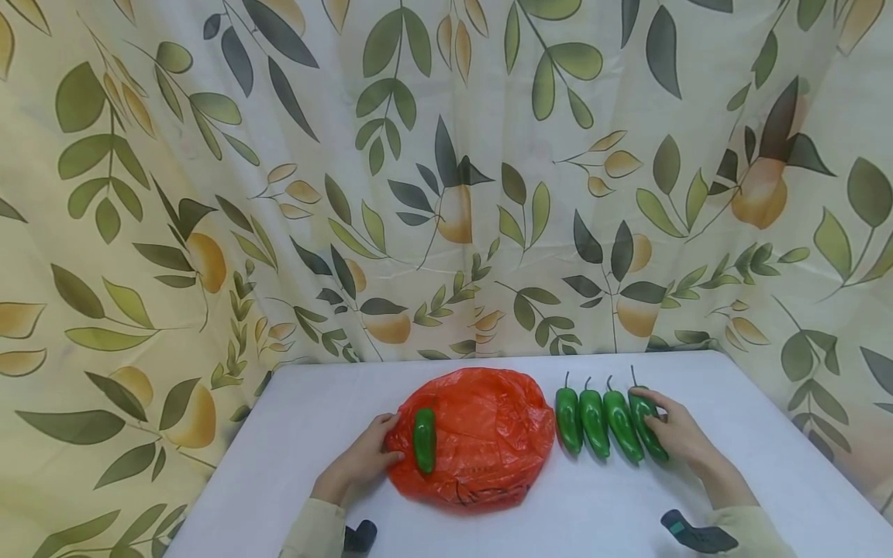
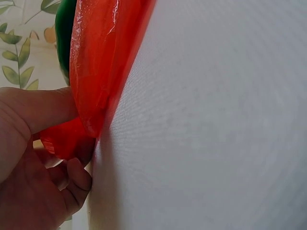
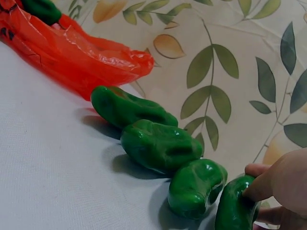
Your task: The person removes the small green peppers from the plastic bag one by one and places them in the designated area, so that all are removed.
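Note:
A crinkled red plastic bag (image 1: 488, 434) lies flat on the white table, with one green pepper (image 1: 424, 443) on its left part. My left hand (image 1: 364, 456) pinches the bag's left edge; in the left wrist view the thumb (image 2: 53, 109) is over the red film and the other fingers curl beneath. To the right of the bag several green peppers stand in a slanted row, stems pointing away. My right hand (image 1: 682, 438) grips the rightmost pepper (image 3: 234, 206) between thumb and fingers, close beside its neighbour (image 3: 194, 189).
The leftmost pepper of the row (image 1: 568, 422) is right by the bag's right edge. White table surface (image 1: 586, 511) extends in front of the bag and the row. A leaf-and-fruit patterned curtain (image 1: 446, 294) hangs behind the table and along its sides.

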A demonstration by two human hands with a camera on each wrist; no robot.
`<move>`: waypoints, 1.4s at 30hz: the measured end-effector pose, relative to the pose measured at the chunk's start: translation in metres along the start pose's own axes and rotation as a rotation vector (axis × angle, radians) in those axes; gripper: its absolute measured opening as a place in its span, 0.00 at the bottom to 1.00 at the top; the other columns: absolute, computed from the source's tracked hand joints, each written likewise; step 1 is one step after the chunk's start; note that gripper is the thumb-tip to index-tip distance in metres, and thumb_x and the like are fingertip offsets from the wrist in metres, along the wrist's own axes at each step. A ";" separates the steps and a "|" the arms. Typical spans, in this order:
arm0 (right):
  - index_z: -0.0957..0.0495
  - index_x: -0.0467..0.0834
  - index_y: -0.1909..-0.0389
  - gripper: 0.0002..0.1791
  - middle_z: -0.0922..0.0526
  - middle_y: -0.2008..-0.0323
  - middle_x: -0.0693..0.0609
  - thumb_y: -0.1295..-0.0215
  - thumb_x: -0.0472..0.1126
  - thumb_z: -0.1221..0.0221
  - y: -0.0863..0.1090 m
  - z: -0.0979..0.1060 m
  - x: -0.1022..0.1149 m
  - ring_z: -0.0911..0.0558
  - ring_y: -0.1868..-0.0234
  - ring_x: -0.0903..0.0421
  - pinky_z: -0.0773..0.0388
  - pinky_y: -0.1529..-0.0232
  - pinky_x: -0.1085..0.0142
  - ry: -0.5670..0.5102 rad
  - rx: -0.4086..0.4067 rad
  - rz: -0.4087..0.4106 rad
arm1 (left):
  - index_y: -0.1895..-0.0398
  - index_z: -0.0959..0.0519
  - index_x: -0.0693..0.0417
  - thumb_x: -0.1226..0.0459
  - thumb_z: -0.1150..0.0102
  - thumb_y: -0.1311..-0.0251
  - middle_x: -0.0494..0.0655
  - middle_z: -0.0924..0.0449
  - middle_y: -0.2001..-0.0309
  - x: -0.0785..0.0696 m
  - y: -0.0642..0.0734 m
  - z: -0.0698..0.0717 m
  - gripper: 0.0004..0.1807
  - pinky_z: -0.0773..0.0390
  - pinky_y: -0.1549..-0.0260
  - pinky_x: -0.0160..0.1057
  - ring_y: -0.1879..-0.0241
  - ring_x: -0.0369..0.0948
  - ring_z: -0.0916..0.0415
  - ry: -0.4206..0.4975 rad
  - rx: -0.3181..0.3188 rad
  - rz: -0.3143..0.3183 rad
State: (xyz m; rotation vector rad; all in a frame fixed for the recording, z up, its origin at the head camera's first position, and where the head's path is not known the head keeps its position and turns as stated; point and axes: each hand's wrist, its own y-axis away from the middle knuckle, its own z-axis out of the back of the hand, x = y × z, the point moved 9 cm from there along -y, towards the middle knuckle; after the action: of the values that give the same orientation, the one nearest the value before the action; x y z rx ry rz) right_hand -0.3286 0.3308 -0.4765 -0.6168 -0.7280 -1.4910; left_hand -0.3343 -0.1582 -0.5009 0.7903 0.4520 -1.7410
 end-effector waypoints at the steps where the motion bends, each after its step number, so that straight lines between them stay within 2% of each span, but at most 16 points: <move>1: 0.46 0.35 0.24 0.30 0.52 0.26 0.21 0.26 0.28 0.59 0.000 0.000 0.000 0.37 0.33 0.23 0.32 0.36 0.31 -0.001 0.002 -0.003 | 0.24 0.39 0.61 0.66 0.34 0.38 0.62 0.39 0.27 0.000 0.000 0.000 0.40 0.36 0.30 0.65 0.26 0.63 0.41 -0.001 -0.001 0.000; 8: 0.46 0.35 0.23 0.31 0.56 0.25 0.21 0.27 0.29 0.59 -0.001 0.000 -0.001 0.53 0.27 0.19 0.48 0.31 0.25 -0.010 0.019 -0.004 | 0.23 0.39 0.61 0.66 0.34 0.37 0.62 0.40 0.26 0.002 0.000 0.000 0.40 0.36 0.30 0.65 0.25 0.62 0.42 0.008 -0.002 0.007; 11: 0.46 0.35 0.24 0.31 0.56 0.25 0.21 0.27 0.29 0.59 -0.002 0.001 -0.001 0.54 0.27 0.18 0.50 0.31 0.24 -0.008 0.019 0.000 | 0.23 0.40 0.59 0.65 0.35 0.36 0.61 0.41 0.25 0.002 -0.001 0.000 0.40 0.36 0.29 0.65 0.24 0.62 0.43 0.017 -0.001 0.017; 22: 0.48 0.34 0.23 0.31 0.58 0.25 0.21 0.27 0.30 0.60 -0.002 -0.002 -0.005 0.56 0.27 0.18 0.51 0.32 0.23 -0.016 0.031 -0.024 | 0.23 0.40 0.58 0.65 0.35 0.36 0.60 0.40 0.25 -0.001 -0.003 0.001 0.40 0.36 0.29 0.65 0.25 0.61 0.42 0.009 0.008 0.023; 32: 0.47 0.33 0.24 0.31 0.57 0.26 0.20 0.28 0.29 0.60 -0.004 -0.001 -0.002 0.56 0.27 0.17 0.53 0.33 0.22 -0.006 0.023 0.007 | 0.22 0.39 0.56 0.65 0.35 0.36 0.60 0.40 0.25 0.002 -0.004 0.005 0.40 0.36 0.29 0.65 0.24 0.61 0.43 0.016 0.001 0.040; 42: 0.47 0.34 0.23 0.31 0.56 0.26 0.21 0.28 0.29 0.61 -0.003 -0.002 -0.007 0.56 0.26 0.18 0.53 0.31 0.24 0.039 0.018 -0.038 | 0.23 0.40 0.59 0.66 0.35 0.37 0.62 0.40 0.26 0.003 -0.001 0.000 0.40 0.37 0.29 0.65 0.25 0.62 0.43 0.002 0.006 0.010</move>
State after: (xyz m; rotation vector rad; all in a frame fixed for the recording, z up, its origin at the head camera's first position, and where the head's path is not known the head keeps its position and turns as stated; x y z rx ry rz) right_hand -0.3315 0.3340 -0.4828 -0.5614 -0.7258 -1.5257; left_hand -0.3362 -0.1600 -0.5035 0.7978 0.4439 -1.7336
